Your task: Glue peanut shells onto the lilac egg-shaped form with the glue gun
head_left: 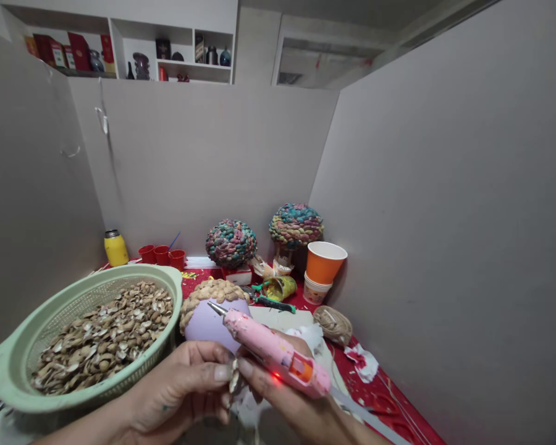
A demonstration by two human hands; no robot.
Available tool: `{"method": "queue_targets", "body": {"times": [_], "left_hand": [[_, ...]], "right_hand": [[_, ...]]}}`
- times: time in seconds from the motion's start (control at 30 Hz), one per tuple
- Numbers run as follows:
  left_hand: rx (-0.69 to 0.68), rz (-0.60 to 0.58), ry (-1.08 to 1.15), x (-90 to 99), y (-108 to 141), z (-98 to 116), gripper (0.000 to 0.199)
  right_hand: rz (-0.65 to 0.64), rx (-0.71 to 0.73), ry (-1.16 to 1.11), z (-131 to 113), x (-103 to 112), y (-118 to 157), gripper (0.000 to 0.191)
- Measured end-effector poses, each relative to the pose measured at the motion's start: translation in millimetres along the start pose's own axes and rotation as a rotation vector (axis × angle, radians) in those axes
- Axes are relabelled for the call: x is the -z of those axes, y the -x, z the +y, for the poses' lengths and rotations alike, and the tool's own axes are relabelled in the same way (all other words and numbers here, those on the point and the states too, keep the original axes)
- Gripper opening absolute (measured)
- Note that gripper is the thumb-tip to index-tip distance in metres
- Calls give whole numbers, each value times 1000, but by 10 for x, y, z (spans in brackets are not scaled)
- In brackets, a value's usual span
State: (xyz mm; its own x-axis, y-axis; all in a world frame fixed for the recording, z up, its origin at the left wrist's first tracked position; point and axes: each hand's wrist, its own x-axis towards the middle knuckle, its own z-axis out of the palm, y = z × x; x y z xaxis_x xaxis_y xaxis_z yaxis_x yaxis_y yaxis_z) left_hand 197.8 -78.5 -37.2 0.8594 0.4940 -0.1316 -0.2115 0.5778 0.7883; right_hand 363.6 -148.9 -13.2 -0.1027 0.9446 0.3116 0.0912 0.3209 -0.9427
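Observation:
My left hand [180, 383] pinches a small peanut shell piece [234, 376] between thumb and fingertips, low in the middle of the view. Close against it, my right hand [290, 402] is closed around a pink hot glue gun [273, 349], thumb and fingertips also at the shell. The gun's metal nozzle points up and left, and a red light glows on its near side. Just beyond the hands sits a lilac ball [208, 324], its upper part covered with rows of peanut shells. The lower part of the ball is partly hidden by the hands and the gun.
A green colander [176, 296] full of shell halves stands left. Behind are two colourful shell-covered domes [231, 242], red cups [176, 259], a yellow bottle [115, 248] and green-handled pliers [275, 303]. Orange paper cups [324, 266] and twine [333, 325] lie right, beside a grey partition [445, 216].

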Motion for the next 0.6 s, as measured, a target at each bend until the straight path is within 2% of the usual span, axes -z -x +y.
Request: {"method": "queue_targets", "body": {"times": [0.2, 0.4, 0.6], "left_hand": [[5, -14, 40, 39, -47, -38, 18], [-6, -1, 44, 91, -77, -82, 22], [-32, 8, 57, 115, -87, -92, 19]], "right_hand": [[39, 20, 21, 19, -16, -20, 33], [78, 37, 117, 167, -1, -18, 34], [65, 30, 109, 250, 17, 0, 27]]}}
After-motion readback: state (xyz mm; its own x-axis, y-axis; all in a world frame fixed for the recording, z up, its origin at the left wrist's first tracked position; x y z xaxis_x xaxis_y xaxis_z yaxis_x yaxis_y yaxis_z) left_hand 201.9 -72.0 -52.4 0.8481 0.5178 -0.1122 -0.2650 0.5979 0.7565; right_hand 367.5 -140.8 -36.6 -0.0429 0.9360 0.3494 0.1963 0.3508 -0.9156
